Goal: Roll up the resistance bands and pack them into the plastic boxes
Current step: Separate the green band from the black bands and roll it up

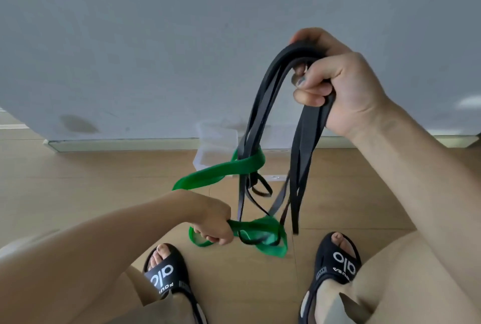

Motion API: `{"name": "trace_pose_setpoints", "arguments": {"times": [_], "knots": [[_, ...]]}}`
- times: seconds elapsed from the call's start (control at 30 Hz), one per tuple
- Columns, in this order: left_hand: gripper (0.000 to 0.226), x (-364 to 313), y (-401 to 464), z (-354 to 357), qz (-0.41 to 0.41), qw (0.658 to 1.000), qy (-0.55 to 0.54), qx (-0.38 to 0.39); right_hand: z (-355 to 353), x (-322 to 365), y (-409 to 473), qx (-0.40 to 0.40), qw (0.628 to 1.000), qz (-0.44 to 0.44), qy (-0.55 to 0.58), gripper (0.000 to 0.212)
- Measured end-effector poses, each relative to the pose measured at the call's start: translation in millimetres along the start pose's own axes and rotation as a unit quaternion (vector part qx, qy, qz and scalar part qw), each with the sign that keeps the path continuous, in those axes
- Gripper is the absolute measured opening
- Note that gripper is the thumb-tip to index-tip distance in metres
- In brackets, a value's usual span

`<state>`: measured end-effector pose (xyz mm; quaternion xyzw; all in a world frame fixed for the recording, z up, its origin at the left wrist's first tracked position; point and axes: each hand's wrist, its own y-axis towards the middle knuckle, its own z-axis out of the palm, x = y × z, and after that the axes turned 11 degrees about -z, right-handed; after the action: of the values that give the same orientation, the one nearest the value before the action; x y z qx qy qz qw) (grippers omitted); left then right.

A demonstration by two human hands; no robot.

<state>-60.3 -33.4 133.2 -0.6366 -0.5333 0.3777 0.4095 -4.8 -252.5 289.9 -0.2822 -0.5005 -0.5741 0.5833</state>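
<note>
My right hand (pixel 335 81) is raised and grips a bunch of black resistance bands (pixel 263 105) at their top; their loops hang down toward the floor. A green resistance band (pixel 229 170) is wound around the black strands partway down. My left hand (pixel 210 222) holds the lower part of the green band low, above my feet, where it tangles with black loops. A clear plastic box (pixel 216 146) stands on the floor against the wall, partly hidden behind the bands.
A grey wall (pixel 156 37) with a pale skirting board runs across the back. The floor (pixel 91 188) is light wood. My two feet in black sandals (pixel 166 271) (pixel 338 261) are at the bottom of the view.
</note>
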Motion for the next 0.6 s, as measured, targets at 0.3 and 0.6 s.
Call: {"name": "trace_pose_setpoints", "arguments": {"times": [0.3, 0.6], "knots": [[0.027, 29, 7, -8, -0.045, 0.997, -0.06, 0.029, -65, 32, 5, -0.142, 0.954, -0.048, 0.261, 0.034], [0.031, 36, 9, -3, -0.02, 0.981, -0.18, 0.067, -88, 24, 10, -0.202, 0.977, -0.003, 0.075, 0.036]]}}
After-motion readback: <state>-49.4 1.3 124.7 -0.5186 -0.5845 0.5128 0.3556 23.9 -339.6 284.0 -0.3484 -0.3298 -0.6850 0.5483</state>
